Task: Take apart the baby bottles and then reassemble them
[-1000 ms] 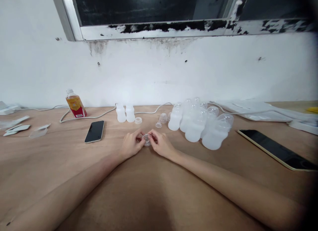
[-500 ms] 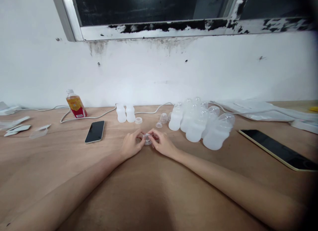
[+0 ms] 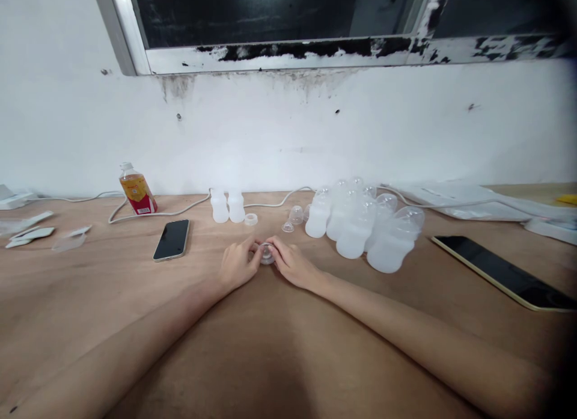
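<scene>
Between my hands, low over the wooden table, is a clear round baby bottle ring [image 3: 267, 256]; whether a nipple sits in it I cannot make out. My left hand [image 3: 238, 264] pinches its left side, the fingers curled. On the opposite side my right hand [image 3: 294, 263] grips the rim with thumb and fingers. Just beyond lie a clear bottle nipple [image 3: 288, 227] and a clear domed cap [image 3: 296, 214]. A loose white ring [image 3: 251, 219] rests beside two uncapped white baby bottles [image 3: 235, 207].
Several capped baby bottles [image 3: 351, 232] stand grouped to the right. A phone [image 3: 172, 240] and a drink bottle [image 3: 137, 190] are on the left; a larger dark-screened device [image 3: 500, 272] lies far right. A white cable [image 3: 180, 213] runs along the wall, near plastic bags [image 3: 455, 201].
My right fingers have shifted slightly on the clear ring, with the thumb less over its middle. The ring stays in place between both hands.
</scene>
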Action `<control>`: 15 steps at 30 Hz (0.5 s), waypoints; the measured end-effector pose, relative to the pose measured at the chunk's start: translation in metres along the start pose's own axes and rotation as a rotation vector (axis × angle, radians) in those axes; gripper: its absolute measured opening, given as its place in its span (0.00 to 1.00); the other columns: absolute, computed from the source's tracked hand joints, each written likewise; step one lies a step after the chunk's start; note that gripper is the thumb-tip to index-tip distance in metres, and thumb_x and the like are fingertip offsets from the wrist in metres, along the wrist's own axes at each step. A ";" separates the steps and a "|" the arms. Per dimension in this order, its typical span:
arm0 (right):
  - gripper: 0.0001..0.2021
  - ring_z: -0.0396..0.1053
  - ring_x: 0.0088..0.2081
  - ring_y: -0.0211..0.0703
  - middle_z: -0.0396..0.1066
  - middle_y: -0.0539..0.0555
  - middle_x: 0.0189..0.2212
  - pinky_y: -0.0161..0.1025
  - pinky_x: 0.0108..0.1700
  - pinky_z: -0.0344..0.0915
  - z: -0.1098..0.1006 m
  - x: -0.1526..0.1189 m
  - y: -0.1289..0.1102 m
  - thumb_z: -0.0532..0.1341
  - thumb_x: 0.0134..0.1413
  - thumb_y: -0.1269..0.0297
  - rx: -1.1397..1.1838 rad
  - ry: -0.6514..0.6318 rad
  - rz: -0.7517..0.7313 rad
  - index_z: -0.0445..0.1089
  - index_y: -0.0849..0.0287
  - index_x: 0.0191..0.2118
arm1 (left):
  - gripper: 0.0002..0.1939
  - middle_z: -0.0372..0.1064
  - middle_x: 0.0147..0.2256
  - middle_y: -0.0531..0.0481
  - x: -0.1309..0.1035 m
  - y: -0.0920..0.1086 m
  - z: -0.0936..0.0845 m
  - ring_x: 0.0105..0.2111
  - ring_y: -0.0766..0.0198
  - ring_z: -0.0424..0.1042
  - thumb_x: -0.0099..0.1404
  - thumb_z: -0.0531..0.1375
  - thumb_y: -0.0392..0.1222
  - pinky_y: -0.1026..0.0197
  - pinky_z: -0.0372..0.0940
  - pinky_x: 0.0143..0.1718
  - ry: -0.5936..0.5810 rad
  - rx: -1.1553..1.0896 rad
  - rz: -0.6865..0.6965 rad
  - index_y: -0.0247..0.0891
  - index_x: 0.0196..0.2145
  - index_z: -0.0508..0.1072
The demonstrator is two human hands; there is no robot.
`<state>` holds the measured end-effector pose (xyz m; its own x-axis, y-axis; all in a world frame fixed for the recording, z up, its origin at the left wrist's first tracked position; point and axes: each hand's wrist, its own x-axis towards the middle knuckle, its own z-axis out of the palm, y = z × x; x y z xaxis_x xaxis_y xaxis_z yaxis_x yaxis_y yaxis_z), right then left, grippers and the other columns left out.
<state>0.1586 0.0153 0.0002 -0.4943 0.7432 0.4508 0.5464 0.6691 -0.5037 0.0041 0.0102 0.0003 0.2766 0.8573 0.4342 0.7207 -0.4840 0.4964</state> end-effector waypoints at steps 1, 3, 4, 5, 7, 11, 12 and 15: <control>0.08 0.64 0.27 0.36 0.66 0.52 0.27 0.33 0.29 0.56 0.000 0.000 0.000 0.43 0.56 0.68 -0.011 -0.006 -0.001 0.57 0.59 0.37 | 0.11 0.72 0.26 0.54 0.000 0.001 0.000 0.22 0.67 0.67 0.60 0.48 0.44 0.67 0.56 0.23 0.001 0.019 0.001 0.40 0.34 0.67; 0.07 0.64 0.27 0.37 0.66 0.51 0.27 0.33 0.30 0.56 0.001 0.000 0.000 0.44 0.56 0.68 -0.022 -0.008 0.011 0.57 0.59 0.35 | 0.10 0.71 0.25 0.54 -0.001 0.001 -0.001 0.21 0.68 0.67 0.59 0.48 0.43 0.67 0.56 0.23 -0.001 0.047 0.002 0.40 0.34 0.66; 0.06 0.64 0.27 0.37 0.66 0.51 0.27 0.33 0.30 0.56 0.001 0.000 0.001 0.44 0.56 0.68 -0.020 -0.008 0.020 0.57 0.59 0.34 | 0.09 0.71 0.25 0.55 -0.001 0.001 -0.001 0.22 0.68 0.67 0.59 0.49 0.43 0.67 0.55 0.23 -0.004 0.055 0.002 0.40 0.33 0.66; 0.06 0.64 0.27 0.37 0.66 0.51 0.27 0.33 0.29 0.56 0.002 0.000 0.001 0.45 0.55 0.68 -0.014 -0.006 0.028 0.57 0.59 0.34 | 0.08 0.71 0.25 0.55 -0.001 0.002 -0.001 0.22 0.68 0.68 0.58 0.49 0.42 0.68 0.55 0.23 -0.010 0.059 0.003 0.40 0.33 0.66; 0.04 0.64 0.27 0.36 0.66 0.51 0.26 0.32 0.29 0.56 0.003 0.001 0.002 0.46 0.54 0.68 -0.006 -0.002 0.036 0.56 0.59 0.32 | 0.06 0.71 0.25 0.55 -0.001 0.001 -0.002 0.24 0.68 0.68 0.58 0.50 0.41 0.68 0.56 0.24 -0.020 0.062 0.005 0.40 0.31 0.65; 0.03 0.63 0.26 0.37 0.66 0.50 0.25 0.32 0.28 0.55 0.004 0.001 0.001 0.47 0.53 0.69 -0.022 0.022 0.033 0.56 0.58 0.31 | 0.04 0.70 0.24 0.56 0.000 0.000 -0.001 0.24 0.68 0.67 0.56 0.51 0.41 0.68 0.55 0.24 -0.024 0.051 0.000 0.40 0.28 0.64; 0.03 0.63 0.26 0.37 0.65 0.50 0.25 0.33 0.29 0.55 0.004 0.001 0.001 0.47 0.53 0.68 -0.016 0.027 0.032 0.56 0.58 0.31 | 0.04 0.70 0.24 0.56 0.000 0.000 0.000 0.24 0.68 0.67 0.56 0.52 0.41 0.68 0.55 0.24 -0.019 0.041 -0.004 0.40 0.28 0.64; 0.04 0.63 0.26 0.37 0.65 0.50 0.25 0.33 0.29 0.56 0.003 0.001 0.001 0.46 0.54 0.67 0.022 0.039 0.047 0.56 0.58 0.32 | 0.05 0.70 0.27 0.55 0.001 -0.002 0.001 0.24 0.68 0.66 0.57 0.52 0.42 0.67 0.56 0.25 0.006 -0.015 -0.005 0.40 0.30 0.63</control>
<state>0.1567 0.0160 -0.0018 -0.4409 0.7739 0.4545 0.5533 0.6331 -0.5413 0.0038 0.0127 -0.0013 0.2690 0.8588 0.4359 0.7125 -0.4820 0.5099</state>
